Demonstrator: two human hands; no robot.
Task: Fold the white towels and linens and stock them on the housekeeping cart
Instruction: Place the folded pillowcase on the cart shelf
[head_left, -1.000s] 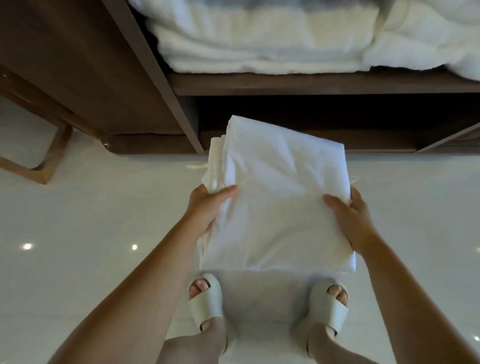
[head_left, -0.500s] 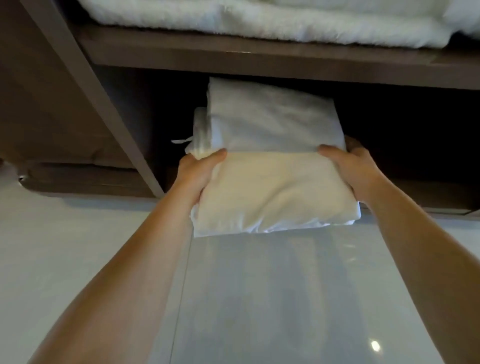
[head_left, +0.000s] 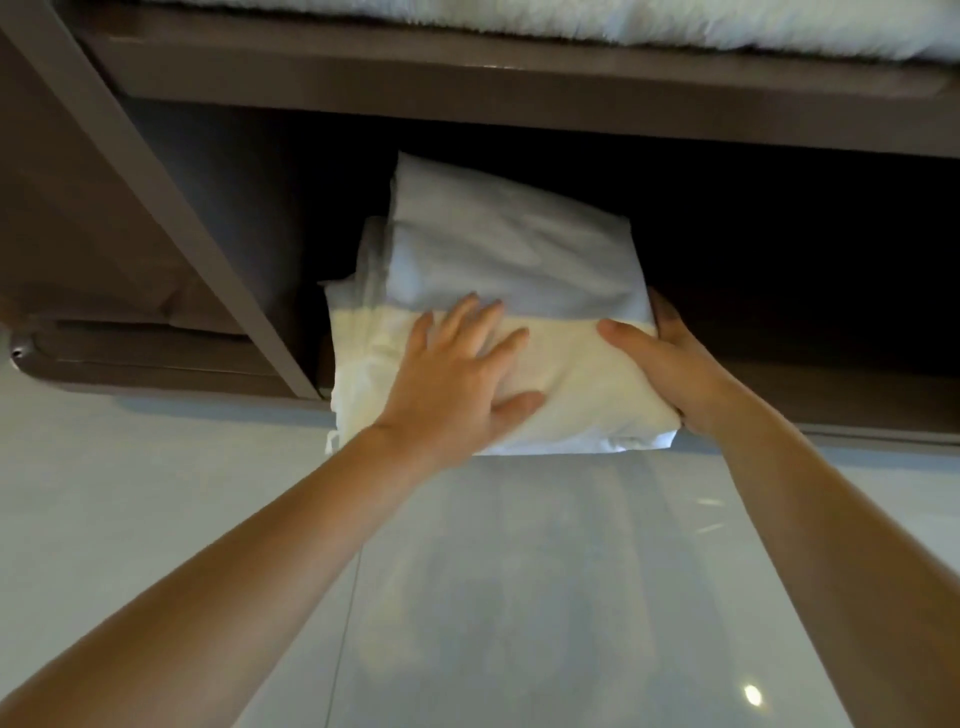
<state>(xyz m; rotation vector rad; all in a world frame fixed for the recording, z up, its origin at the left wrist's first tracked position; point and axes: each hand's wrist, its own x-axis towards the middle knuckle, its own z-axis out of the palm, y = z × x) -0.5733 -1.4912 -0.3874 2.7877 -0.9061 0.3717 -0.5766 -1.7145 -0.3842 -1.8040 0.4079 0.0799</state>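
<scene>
A folded white linen (head_left: 498, 260) lies half inside the lower compartment of the dark brown housekeeping cart (head_left: 519, 98), its near end sticking out over the cart's bottom ledge. My left hand (head_left: 457, 379) lies flat on top of the linen with fingers spread. My right hand (head_left: 670, 364) grips the linen's right edge, thumb on top and fingers underneath.
White fluffy towels (head_left: 675, 21) fill the shelf above. A slanted brown post (head_left: 156, 192) stands left of the compartment. The compartment's right part (head_left: 805, 260) is dark. Glossy white floor tiles (head_left: 519, 597) spread below.
The linen has gone forward from in front of me into the lower compartment. My left hand has left the linen's side and now lies flat on top.
</scene>
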